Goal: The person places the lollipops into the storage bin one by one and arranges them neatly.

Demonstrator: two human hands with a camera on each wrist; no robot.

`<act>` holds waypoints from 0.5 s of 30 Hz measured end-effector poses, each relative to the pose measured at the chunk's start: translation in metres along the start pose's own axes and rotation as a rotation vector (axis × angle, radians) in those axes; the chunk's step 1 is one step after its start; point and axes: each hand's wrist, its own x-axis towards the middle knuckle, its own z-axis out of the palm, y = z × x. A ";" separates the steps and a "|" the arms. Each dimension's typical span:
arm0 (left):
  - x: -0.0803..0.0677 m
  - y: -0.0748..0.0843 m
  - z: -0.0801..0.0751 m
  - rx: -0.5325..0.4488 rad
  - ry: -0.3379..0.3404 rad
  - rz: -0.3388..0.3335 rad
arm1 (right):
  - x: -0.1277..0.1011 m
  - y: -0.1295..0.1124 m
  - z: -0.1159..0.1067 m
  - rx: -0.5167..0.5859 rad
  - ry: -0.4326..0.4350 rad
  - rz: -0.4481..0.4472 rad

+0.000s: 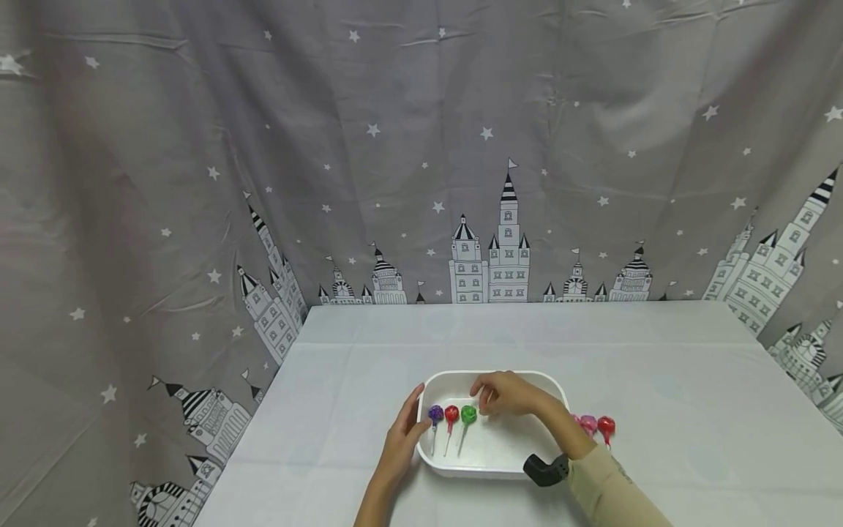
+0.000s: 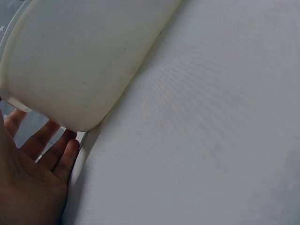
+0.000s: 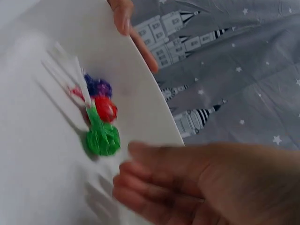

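A white tray (image 1: 494, 472) holds three lollipops side by side: a purple one (image 1: 435, 413), a red one (image 1: 451, 413) and a green one (image 1: 468, 415), their sticks toward the near side. My left hand (image 1: 397, 439) grips the tray's left end, thumb over the rim and fingers (image 2: 61, 150) against the outer wall. Over the inside of the tray, just right of the green lollipop, is my right hand (image 1: 507, 395). Its fingers are loosely bent with nothing between them, and in the right wrist view the fingertips (image 3: 136, 150) are close beside the green wrapped head (image 3: 104, 139).
Beyond the tray's right end lie more lollipops, a pink one (image 1: 588, 424) and a red one (image 1: 607, 426), partly hidden by the right forearm. A black wrist device (image 1: 545, 470) juts over the tray's near right corner. A grey curtain (image 1: 408, 146) hangs behind the white table (image 1: 316, 410).
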 end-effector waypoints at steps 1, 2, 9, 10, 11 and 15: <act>0.000 0.000 0.000 0.001 0.000 -0.002 | -0.002 -0.001 -0.003 -0.009 0.006 -0.007; 0.000 0.000 0.000 0.003 0.002 -0.005 | -0.004 -0.003 -0.006 -0.015 0.011 -0.019; 0.000 0.001 0.000 0.007 0.008 -0.005 | -0.024 -0.014 -0.028 0.027 0.047 -0.080; 0.000 0.001 0.000 0.006 0.008 -0.007 | -0.028 -0.014 -0.031 0.039 0.059 -0.086; 0.000 0.001 0.000 0.006 0.009 -0.008 | -0.033 -0.015 -0.034 0.059 0.070 -0.091; 0.000 0.002 0.001 0.008 0.009 -0.016 | -0.054 -0.011 -0.046 0.136 0.135 -0.085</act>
